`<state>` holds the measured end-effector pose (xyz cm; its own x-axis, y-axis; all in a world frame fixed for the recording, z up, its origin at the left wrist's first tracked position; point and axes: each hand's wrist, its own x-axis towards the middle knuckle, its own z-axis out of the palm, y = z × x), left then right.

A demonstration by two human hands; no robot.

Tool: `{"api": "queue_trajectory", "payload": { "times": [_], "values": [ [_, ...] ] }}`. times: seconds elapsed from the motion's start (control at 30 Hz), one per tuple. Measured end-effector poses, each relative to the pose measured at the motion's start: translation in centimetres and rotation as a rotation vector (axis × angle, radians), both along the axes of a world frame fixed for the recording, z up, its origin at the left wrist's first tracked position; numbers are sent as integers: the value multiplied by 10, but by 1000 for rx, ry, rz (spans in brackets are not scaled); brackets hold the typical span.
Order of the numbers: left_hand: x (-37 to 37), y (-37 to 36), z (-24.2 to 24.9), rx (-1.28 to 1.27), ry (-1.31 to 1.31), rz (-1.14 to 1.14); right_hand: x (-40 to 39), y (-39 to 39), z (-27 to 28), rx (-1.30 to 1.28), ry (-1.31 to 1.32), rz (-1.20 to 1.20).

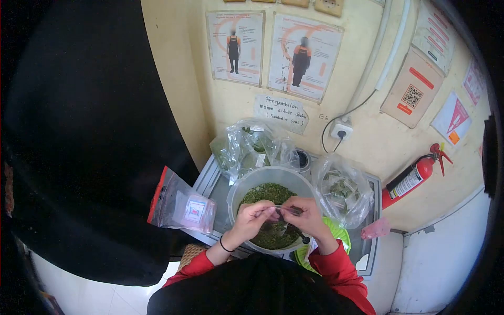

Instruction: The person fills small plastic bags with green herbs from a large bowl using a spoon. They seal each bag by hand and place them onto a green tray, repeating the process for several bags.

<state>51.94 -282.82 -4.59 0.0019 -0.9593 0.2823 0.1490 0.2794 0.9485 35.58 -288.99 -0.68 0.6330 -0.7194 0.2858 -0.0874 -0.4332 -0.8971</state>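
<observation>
Both my hands are over a translucent round tub with chopped green herbs inside. My left hand pinches one side of the mouth of a small clear plastic bag, thumb and fingers together. On the other side, my right hand is closed on the same bag's edge. Below the right hand, a thin tool with a black end shows against the tub; the hand hides most of it.
Behind the tub are a large clear bag of greens and, at right, another filled bag. A zip bag with a red edge lies left. Lime-green cloth sits beside my right arm. A fire extinguisher hangs right.
</observation>
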Motion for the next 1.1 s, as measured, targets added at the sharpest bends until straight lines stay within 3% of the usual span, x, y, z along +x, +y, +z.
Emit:
{"api": "queue_trajectory", "payload": {
  "times": [0.07, 0.17, 0.4, 0.5, 0.57, 0.7, 0.77, 0.83, 0.9, 0.97, 1.1],
  "values": [
    [-1, 2, 11, -95, -180, 0, 0, 0, -1, 14, -11, -7],
    [-5, 1, 17, -145, -252, -11, -4, 2, 1, -86, 28, 16],
    [-11, -3, 6, 42, -100, 20, -40, 0, -1, -132, 51, -88],
    [-9, -11, 5, 15, -321, 4, -62, -1, 9, -295, 168, -305],
    [-11, -14, 4, 13, -225, 169, -91, -15, 7, -621, 277, -563],
    [1, -11, 4, 55, -244, 130, -132, -26, 6, -775, 440, -899],
    [3, -8, 4, 63, -264, 123, -156, -16, -16, -624, 571, -952],
    [6, -6, 3, 52, -327, 142, -187, -2, -67, -225, 628, -907],
    [7, -5, 4, 63, -343, 141, -223, 14, -140, 94, 836, -686],
    [4, -7, 6, 59, -355, 128, -231, 42, -187, 211, 848, -701],
    [-6, -8, 12, 10, -394, 112, -237, 71, -232, 92, 608, -792]
  ]
}}
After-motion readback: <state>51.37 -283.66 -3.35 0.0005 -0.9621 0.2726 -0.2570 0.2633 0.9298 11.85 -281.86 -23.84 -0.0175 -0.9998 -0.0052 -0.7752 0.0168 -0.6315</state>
